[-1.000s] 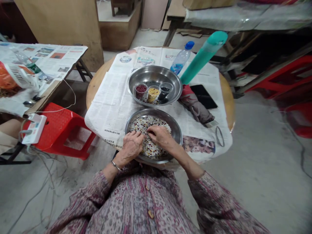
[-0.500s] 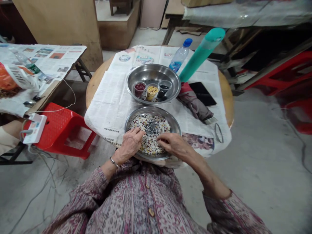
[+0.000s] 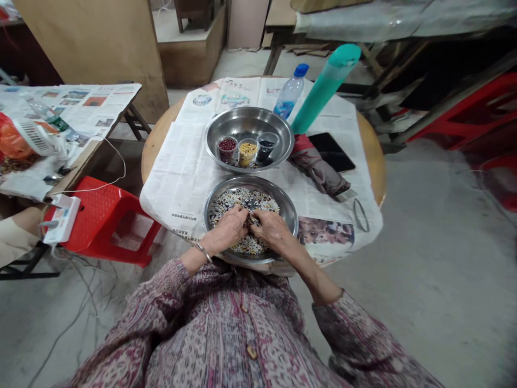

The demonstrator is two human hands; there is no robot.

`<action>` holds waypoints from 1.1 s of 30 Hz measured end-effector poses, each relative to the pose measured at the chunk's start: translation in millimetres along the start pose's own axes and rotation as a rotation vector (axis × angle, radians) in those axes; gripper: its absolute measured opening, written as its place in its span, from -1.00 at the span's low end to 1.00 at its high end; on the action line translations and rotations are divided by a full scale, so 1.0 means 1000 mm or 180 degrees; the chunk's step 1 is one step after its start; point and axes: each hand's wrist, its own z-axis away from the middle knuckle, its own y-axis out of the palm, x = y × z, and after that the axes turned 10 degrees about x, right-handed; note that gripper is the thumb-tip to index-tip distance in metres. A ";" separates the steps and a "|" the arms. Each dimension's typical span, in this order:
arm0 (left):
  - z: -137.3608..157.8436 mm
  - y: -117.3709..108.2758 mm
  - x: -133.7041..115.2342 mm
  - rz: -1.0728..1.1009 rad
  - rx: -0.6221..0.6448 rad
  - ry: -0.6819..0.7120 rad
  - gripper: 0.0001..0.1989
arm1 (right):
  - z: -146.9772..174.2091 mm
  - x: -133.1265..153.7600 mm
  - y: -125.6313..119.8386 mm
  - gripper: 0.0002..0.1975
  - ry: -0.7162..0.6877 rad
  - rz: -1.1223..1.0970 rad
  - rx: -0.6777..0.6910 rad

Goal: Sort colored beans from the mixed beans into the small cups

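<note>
A steel bowl (image 3: pixel 289 209) at the near side of the round table contains mixed grains (image 3: pixel 248 246), mostly white with dark, red and yellow bits. My left hand (image 3: pixel 229 228) reaches into it from the left, fingers curled down at the grains. Close beside it, my right hand (image 3: pixel 272 229) is bent the same way, its thumb and fingers drawn together. What either hand pinches is hidden. Behind stands a larger steel bowl (image 3: pixel 249 119) with clear cups of red beans (image 3: pixel 227 146), yellow kernels (image 3: pixel 247 153) and black beans (image 3: pixel 266 145).
Newspaper (image 3: pixel 173 161) covers the table. Behind and right are a water bottle (image 3: pixel 290 92), a green tube (image 3: pixel 325 89), a folded umbrella (image 3: pixel 321 171) and a black tablet (image 3: pixel 332 151). A red stool (image 3: pixel 109 215) with a power strip (image 3: pixel 62 218) stands left.
Both hands have moved inward and slightly away from me, and now nearly meet over the middle of the grains. The view has shifted slightly.
</note>
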 end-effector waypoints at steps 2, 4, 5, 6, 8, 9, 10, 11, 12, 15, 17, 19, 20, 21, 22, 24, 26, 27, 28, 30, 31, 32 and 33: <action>-0.006 0.001 0.002 0.0143 -0.0117 -0.0030 -0.79 | -0.007 0.005 -0.004 -0.83 0.0159 -0.0261 0.0019; -0.009 0.000 0.007 0.0256 -0.0197 -0.0026 -0.79 | -0.010 0.010 -0.010 -0.85 0.0204 -0.0527 -0.0008; -0.008 -0.001 0.009 0.0293 -0.0239 -0.0018 -0.78 | -0.010 0.013 -0.012 -0.85 0.0180 -0.0618 -0.0028; -0.005 -0.002 0.012 0.0311 -0.0293 -0.0001 -0.77 | -0.008 0.015 -0.015 -0.85 0.0131 -0.0667 -0.0043; 0.005 -0.003 0.014 0.0292 -0.0414 0.0083 -0.73 | -0.001 0.020 -0.018 -0.84 0.0006 -0.0646 -0.0015; 0.013 -0.003 0.014 0.0269 -0.0443 0.0157 -0.72 | 0.003 0.021 -0.018 -0.83 -0.0049 -0.0597 0.0035; 0.021 -0.004 0.013 0.0243 -0.0437 0.0243 -0.72 | 0.009 0.023 -0.018 -0.83 -0.0097 -0.0538 0.0111; 0.029 -0.004 0.012 0.0210 -0.0381 0.0353 -0.72 | 0.014 0.023 -0.018 -0.82 -0.0145 -0.0482 0.0198; 0.037 -0.006 0.009 0.0166 -0.0273 0.0474 -0.74 | 0.020 0.023 -0.018 -0.81 -0.0207 -0.0437 0.0276; 0.057 -0.012 0.004 -0.0027 0.0061 0.0703 -0.75 | 0.036 0.020 -0.021 -0.79 -0.0441 -0.0341 0.0334; 0.065 -0.015 0.003 -0.0214 0.0130 0.0628 -0.76 | 0.045 0.017 -0.024 -0.79 -0.0496 -0.0199 0.0292; 0.070 -0.017 0.004 -0.0416 0.0143 0.0497 -0.81 | 0.051 0.014 -0.025 -0.81 -0.0508 0.0009 0.0390; 0.072 -0.017 0.006 -0.0512 0.0189 0.0470 -0.84 | 0.054 0.013 -0.025 -0.81 -0.0538 0.0115 0.0498; 0.073 -0.016 0.007 -0.0600 0.0265 0.0469 -0.87 | 0.056 0.012 -0.023 -0.80 -0.0582 0.0211 0.0629; 0.073 -0.015 0.008 -0.0673 0.0363 0.0491 -0.89 | 0.057 0.011 -0.020 -0.79 -0.0631 0.0293 0.0750; 0.071 -0.012 0.008 -0.0769 0.0524 0.0524 -0.87 | 0.057 0.011 -0.012 -0.79 -0.0734 0.0433 0.0882; 0.065 -0.010 0.007 -0.0788 0.0541 0.0483 -0.86 | 0.053 0.012 -0.006 -0.78 -0.0802 0.0549 0.0857; 0.062 -0.009 0.007 -0.0770 0.0498 0.0450 -0.86 | 0.050 0.012 -0.004 -0.78 -0.0815 0.0597 0.0808; 0.057 -0.008 0.008 -0.0747 0.0445 0.0415 -0.86 | 0.046 0.013 -0.003 -0.78 -0.0808 0.0635 0.0737; 0.046 -0.008 0.010 -0.0724 0.0325 0.0345 -0.82 | 0.036 0.012 -0.005 -0.76 -0.0675 0.0699 0.0537; 0.040 -0.008 0.012 -0.0732 0.0258 0.0312 -0.79 | 0.032 0.011 -0.008 -0.76 -0.0573 0.0725 0.0420; 0.035 -0.010 0.015 -0.0745 0.0181 0.0271 -0.77 | 0.028 0.010 -0.011 -0.76 -0.0461 0.0743 0.0292; 0.029 -0.012 0.017 -0.0757 0.0092 0.0221 -0.76 | 0.024 0.008 -0.014 -0.76 -0.0351 0.0752 0.0164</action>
